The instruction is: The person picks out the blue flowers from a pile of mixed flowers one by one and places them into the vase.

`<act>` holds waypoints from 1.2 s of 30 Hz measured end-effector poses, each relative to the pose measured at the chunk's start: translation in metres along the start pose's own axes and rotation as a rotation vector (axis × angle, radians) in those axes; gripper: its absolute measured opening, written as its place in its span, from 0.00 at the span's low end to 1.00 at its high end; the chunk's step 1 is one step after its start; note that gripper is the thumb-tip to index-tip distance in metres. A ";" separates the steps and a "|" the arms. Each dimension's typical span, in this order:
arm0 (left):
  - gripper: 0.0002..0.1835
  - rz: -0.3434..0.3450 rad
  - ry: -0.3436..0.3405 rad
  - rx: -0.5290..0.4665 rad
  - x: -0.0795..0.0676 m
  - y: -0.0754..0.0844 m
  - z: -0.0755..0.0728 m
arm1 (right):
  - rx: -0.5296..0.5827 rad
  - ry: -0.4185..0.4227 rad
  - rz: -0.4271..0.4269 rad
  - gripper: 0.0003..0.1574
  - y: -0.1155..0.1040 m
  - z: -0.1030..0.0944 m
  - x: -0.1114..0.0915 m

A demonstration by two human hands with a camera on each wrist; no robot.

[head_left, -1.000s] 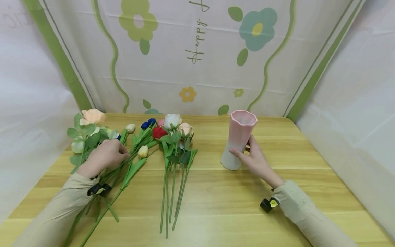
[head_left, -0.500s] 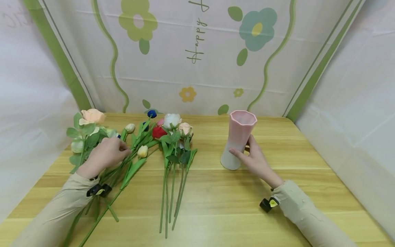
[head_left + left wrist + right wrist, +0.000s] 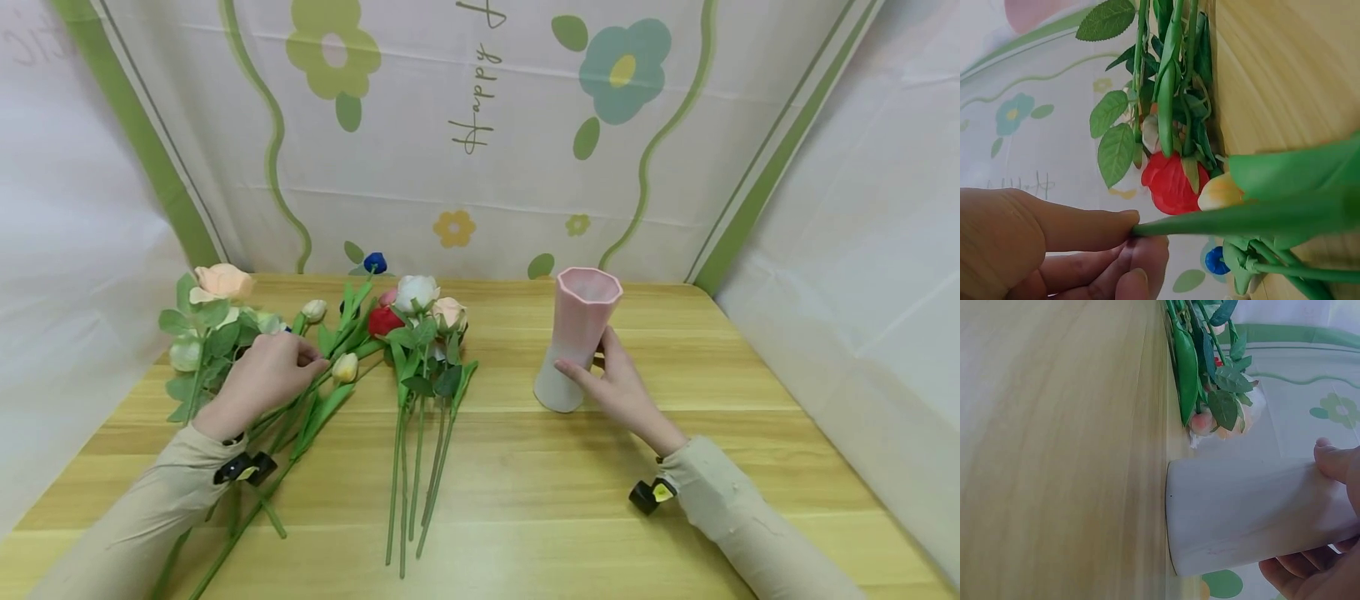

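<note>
My left hand [image 3: 266, 375] is over the left bunch of artificial flowers. In the left wrist view its thumb and fingertips pinch a green flower stem [image 3: 1210, 220]. Past that hand, a blue flower [image 3: 375, 263] stands raised above the other blooms; the hand and leaves hide where its stem runs. A yellow-white tulip [image 3: 346, 367] and a white tulip [image 3: 314, 311] lie close by. My right hand [image 3: 618, 392] grips a pink-to-white vase [image 3: 577, 333] from its right side, thumb in front. The vase stands upright on the table, its mouth facing up.
A second bunch, with a red rose [image 3: 385, 322], a white rose [image 3: 417, 292] and a peach rose [image 3: 450, 313], lies mid-table, stems toward me. Peach roses [image 3: 225, 282] lie far left. A printed cloth [image 3: 510, 183] hangs behind the wooden table [image 3: 525, 517].
My left hand has shifted slightly right. A blue flower has risen up and away from the other blue one beside it. The right hand and the vase have stayed in place.
</note>
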State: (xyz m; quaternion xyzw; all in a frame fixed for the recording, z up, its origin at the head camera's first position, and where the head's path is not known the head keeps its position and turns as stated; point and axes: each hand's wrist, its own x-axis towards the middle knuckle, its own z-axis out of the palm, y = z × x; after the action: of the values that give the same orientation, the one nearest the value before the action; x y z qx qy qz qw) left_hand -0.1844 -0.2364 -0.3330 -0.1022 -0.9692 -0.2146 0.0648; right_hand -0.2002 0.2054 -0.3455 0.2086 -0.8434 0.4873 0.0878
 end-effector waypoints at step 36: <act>0.06 0.194 0.194 -0.085 -0.007 0.033 0.018 | 0.090 0.251 -0.068 0.42 0.005 -0.020 0.009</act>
State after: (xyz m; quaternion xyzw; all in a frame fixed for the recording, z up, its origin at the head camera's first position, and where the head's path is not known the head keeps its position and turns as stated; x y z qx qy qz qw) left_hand -0.1716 -0.2005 -0.3373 -0.1770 -0.9340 -0.2569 0.1741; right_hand -0.2113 0.2225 -0.3363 0.1784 -0.7955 0.5437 0.1996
